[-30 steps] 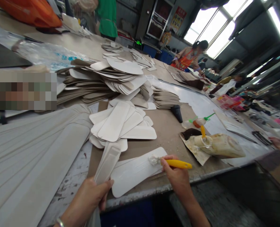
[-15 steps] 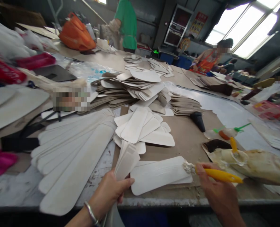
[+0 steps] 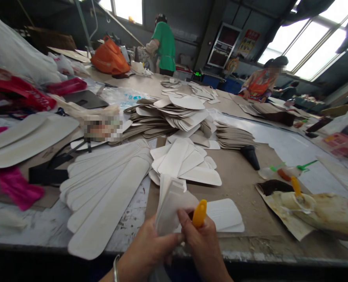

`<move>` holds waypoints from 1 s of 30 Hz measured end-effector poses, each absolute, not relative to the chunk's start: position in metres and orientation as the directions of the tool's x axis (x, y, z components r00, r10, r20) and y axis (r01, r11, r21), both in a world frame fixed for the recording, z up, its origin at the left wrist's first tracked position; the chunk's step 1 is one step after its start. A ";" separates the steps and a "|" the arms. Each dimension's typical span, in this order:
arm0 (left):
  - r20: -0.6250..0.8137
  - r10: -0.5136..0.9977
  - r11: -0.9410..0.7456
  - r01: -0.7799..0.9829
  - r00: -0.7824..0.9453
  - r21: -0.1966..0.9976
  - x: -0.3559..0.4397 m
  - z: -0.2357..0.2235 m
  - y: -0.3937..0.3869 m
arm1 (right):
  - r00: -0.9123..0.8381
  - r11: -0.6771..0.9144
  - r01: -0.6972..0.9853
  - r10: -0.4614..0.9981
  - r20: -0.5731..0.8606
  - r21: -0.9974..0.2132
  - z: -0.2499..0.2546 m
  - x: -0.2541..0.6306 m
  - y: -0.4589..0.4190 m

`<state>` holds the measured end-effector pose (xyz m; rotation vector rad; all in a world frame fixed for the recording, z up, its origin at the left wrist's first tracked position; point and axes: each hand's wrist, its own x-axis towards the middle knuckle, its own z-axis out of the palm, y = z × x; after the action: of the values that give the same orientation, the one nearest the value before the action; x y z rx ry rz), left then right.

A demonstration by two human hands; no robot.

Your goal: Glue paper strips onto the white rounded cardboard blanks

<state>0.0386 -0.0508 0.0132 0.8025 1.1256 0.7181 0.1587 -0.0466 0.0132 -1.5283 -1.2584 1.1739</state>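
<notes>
My left hand (image 3: 146, 252) grips a bundle of long white pieces (image 3: 169, 203) held upright at the table's near edge. My right hand (image 3: 205, 246) is closed round a yellow-handled brush (image 3: 199, 213) and also touches the bundle, fingers against its right side. The brush's bristles are hidden. Behind my hands a white rounded piece (image 3: 225, 214) lies flat on the brown board (image 3: 235, 176). To the right sits a glue-caked bag (image 3: 323, 211) with another yellow-handled brush (image 3: 296, 188) standing in it.
A fanned row of long white pieces (image 3: 103, 188) lies to the left, with heaps of white and tan pieces (image 3: 174, 113) behind. A black cone (image 3: 250, 156) and green-capped bottles (image 3: 282, 171) stand right. One person in green (image 3: 164, 47) and another in orange (image 3: 259, 84) work at the far side.
My right hand pulled the yellow brush off the flat white piece and came back to meet the left hand at the bundle. The view swung left and down.
</notes>
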 end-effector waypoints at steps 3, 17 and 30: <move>-0.513 0.824 0.552 -0.143 0.241 0.821 0.039 0.006 -0.055 | 0.153 -0.237 -0.007 0.960 -0.236 -0.971 0.016 0.161 -0.045; -0.648 0.759 0.651 -0.051 0.066 0.757 0.029 -0.011 -0.051 | 0.118 -0.365 0.364 0.930 -0.347 -0.857 0.059 0.303 -0.066; -0.704 0.702 0.704 0.045 0.103 0.709 0.041 -0.012 -0.038 | -0.370 0.067 0.878 0.724 -0.582 -0.475 0.025 0.212 0.015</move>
<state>0.0406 -0.0380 -0.0125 0.6715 1.4018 0.5427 0.2118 0.0150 0.0252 -1.8520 -2.4247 1.3427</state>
